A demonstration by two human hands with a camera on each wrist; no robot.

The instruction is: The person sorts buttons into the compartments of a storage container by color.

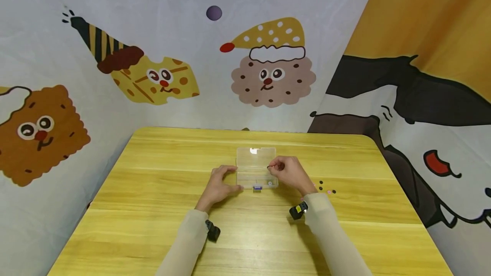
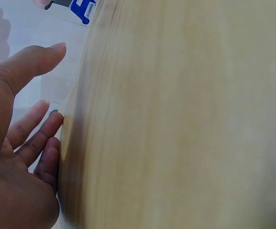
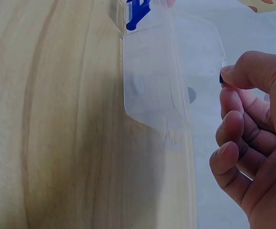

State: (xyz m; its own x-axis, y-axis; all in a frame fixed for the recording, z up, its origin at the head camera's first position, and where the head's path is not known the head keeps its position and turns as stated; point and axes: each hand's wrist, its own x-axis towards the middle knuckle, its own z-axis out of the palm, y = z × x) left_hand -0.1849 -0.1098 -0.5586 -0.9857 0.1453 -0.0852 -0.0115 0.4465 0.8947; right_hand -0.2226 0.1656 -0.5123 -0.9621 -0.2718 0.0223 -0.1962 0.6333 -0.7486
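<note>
Wood-grain tbl (image 1: 253,233), clr open box (image 1: 252,164) w/ blue latch (image 1: 257,188), blk & pink discs (image 1: 334,191) on R

Box (image 1: 251,168) left of discs (image 1: 321,188)

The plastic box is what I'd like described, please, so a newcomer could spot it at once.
On the wooden table, look between the left hand and the right hand. There sits the clear plastic box, lid open, set apart from the small black and pink pieces by its blue latch.
</note>
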